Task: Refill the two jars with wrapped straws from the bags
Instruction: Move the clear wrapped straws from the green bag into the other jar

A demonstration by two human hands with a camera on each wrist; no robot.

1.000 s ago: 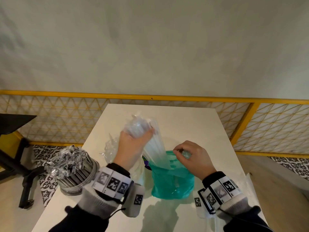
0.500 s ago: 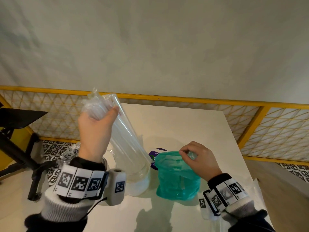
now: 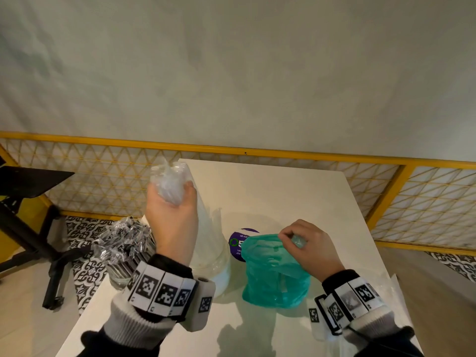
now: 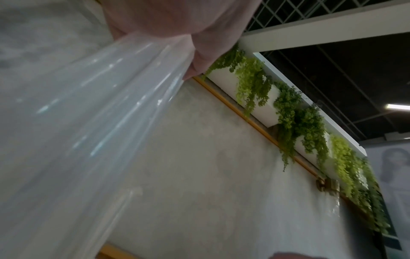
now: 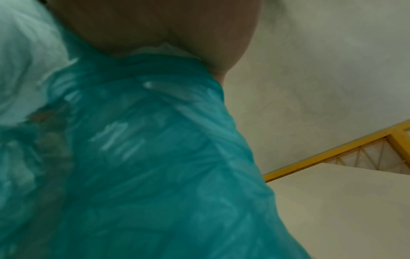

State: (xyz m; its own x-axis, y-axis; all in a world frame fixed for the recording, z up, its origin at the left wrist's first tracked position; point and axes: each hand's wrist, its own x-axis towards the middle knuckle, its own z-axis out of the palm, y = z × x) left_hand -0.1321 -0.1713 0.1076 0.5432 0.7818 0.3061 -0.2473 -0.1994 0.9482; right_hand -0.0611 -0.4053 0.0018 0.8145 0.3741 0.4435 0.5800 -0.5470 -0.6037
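Two hands work at mid-frame over the white table (image 3: 296,191). Nearest, lower right, the right hand (image 3: 307,244) pinches the rim of the crumpled teal plastic bag (image 3: 275,276), which rests on the table. Left of it, the left hand (image 3: 171,220) has its grip clenched round the top of a bundle of clear wrapped straws (image 3: 206,228), whose lower ends stand in the clear glass jar (image 3: 216,269). Lower left stands a second jar packed with dark, foil-wrapped straws (image 3: 123,240). To seat the bundle well, I would keep it upright and loosen the grip only gradually. Behind runs a yellow lattice railing (image 3: 257,150).
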